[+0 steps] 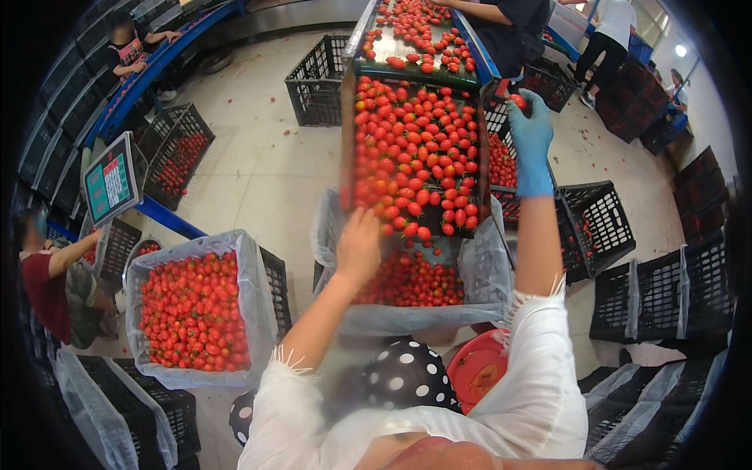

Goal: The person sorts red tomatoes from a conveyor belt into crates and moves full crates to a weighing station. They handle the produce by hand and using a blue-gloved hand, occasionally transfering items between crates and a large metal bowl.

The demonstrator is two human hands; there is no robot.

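Observation:
Cherry tomatoes (423, 149) cover the sloping end of the conveyor chute (348, 141) in front of me. My left hand (359, 247), bare, touches the tomatoes at the chute's lower left edge. Its fingers stretch forward, partly blurred, and those tomatoes are smeared by motion. My right hand (533, 129), in a blue glove, is raised beyond the chute's right side. A single cherry tomato (518, 101) is pinched in its fingertips. Under the chute's lip stands a crate lined with clear plastic (415, 317), with tomatoes piled inside. Below my right hand, a black crate (505, 207) also holds tomatoes.
A plastic-lined crate (262, 313) full of tomatoes stands at left, near a scale display (112, 180). Black crates (317, 82) stand around the floor. A red plastic stool or basin (476, 372) is beside my knee. Other people work at left and along the far side.

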